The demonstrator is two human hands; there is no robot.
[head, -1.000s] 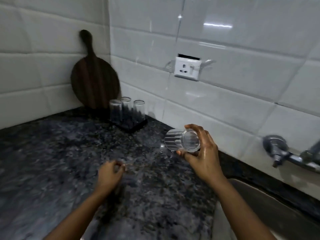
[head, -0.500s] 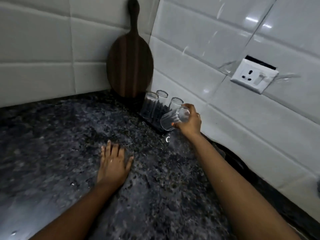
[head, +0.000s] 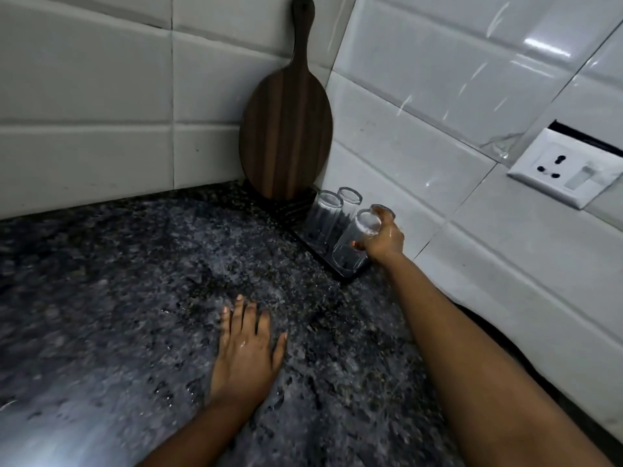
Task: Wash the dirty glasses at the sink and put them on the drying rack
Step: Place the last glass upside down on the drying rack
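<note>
Right hand [head: 382,242] grips inverted ribbed glass [head: 354,246] near its base, long axis tilted | glass over drying rack [head: 347,274] front corner, beside other glasses [head: 328,214] | left hand [head: 247,345] flat, fingers spread, on granite counter [head: 118,298]

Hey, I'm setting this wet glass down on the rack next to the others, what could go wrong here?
1. The right hand looks wet and grips the glass only near its top end, so it may slip.
2. The other glasses stand very close, so it could knock one over as it lands.
3. It sits near the front corner of the drying rack; set too far out, it might tip onto the counter.
</note>
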